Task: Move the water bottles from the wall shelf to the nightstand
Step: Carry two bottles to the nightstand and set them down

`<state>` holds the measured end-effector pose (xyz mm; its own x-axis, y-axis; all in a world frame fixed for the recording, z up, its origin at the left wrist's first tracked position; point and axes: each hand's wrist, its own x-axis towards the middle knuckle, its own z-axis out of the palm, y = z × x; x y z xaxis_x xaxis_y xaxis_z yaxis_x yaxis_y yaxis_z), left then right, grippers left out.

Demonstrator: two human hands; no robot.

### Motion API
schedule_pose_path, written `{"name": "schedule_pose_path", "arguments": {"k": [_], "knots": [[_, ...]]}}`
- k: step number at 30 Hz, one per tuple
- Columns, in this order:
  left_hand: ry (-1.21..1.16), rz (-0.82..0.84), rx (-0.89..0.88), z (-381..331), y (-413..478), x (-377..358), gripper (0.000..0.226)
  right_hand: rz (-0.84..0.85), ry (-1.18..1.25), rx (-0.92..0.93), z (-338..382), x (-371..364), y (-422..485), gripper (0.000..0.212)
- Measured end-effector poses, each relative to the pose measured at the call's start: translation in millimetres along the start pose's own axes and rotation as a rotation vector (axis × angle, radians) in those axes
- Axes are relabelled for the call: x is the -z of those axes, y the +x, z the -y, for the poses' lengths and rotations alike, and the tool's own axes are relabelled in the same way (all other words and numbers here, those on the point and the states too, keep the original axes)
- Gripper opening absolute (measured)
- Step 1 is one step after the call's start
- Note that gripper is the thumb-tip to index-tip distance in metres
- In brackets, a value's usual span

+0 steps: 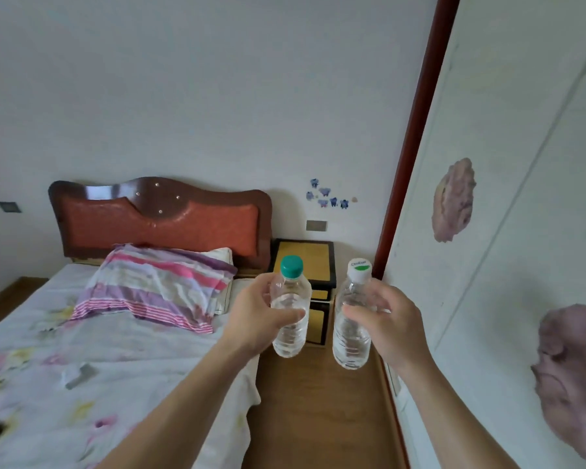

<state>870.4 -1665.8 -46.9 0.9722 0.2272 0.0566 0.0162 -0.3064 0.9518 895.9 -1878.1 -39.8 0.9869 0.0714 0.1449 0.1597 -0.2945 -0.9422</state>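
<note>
My left hand (256,316) grips a clear water bottle with a green cap (291,333), held upright in the air. My right hand (391,324) grips a second clear water bottle with a white cap (351,336), also upright. Both bottles hang above the wooden floor, side by side and a little apart. Beyond them the nightstand (313,257), black-framed with yellow panels, stands in the corner beside the bed; its top is partly hidden by the green-capped bottle. The wall shelf is not in view.
A bed (115,350) with a floral sheet, a striped pillow (156,282) and a red-brown headboard (159,218) fills the left. A white wall or wardrobe panel (508,231) with a red-brown edge strip runs along the right. A narrow strip of wooden floor (318,411) leads to the nightstand.
</note>
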Motion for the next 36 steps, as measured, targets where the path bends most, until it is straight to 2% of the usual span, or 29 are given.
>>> {"name": "schedule_pose_path", "arguments": {"k": [8, 13, 17, 19, 24, 31, 34, 36], "knots": [[0.032, -0.053, 0.042, 33.0, 193.6, 16.7, 0.054, 0.103, -0.028, -0.016, -11.1, -62.1, 194.1, 0.036], [0.033, -0.016, 0.057, 64.0, 322.2, 28.7, 0.052, 0.074, -0.052, -0.044, -39.7, -112.5, 312.2, 0.033], [0.073, 0.024, 0.067, 75.5, 418.6, 31.5, 0.052, 0.047, -0.123, -0.068, -59.6, -138.0, 401.0, 0.054], [0.103, 0.050, 0.071, 80.8, 462.6, 27.5, 0.053, 0.044, -0.152, -0.086, -71.9, -147.4, 444.1, 0.056], [0.188, 0.090, 0.143, 115.6, 567.9, 6.5, 0.053, 0.083, -0.196, -0.159, -124.6, -171.2, 552.4, 0.062], [0.261, 0.094, 0.324, 197.1, 700.4, -44.9, 0.061, 0.192, -0.187, -0.233, -216.6, -207.7, 693.4, 0.058], [0.264, 0.086, 0.376, 223.3, 739.5, -59.3, 0.059, 0.233, -0.228, -0.250, -250.4, -223.1, 734.8, 0.055], [0.261, 0.096, 0.421, 252.1, 774.9, -73.2, 0.055, 0.257, -0.257, -0.284, -286.0, -238.1, 770.3, 0.061]]}}
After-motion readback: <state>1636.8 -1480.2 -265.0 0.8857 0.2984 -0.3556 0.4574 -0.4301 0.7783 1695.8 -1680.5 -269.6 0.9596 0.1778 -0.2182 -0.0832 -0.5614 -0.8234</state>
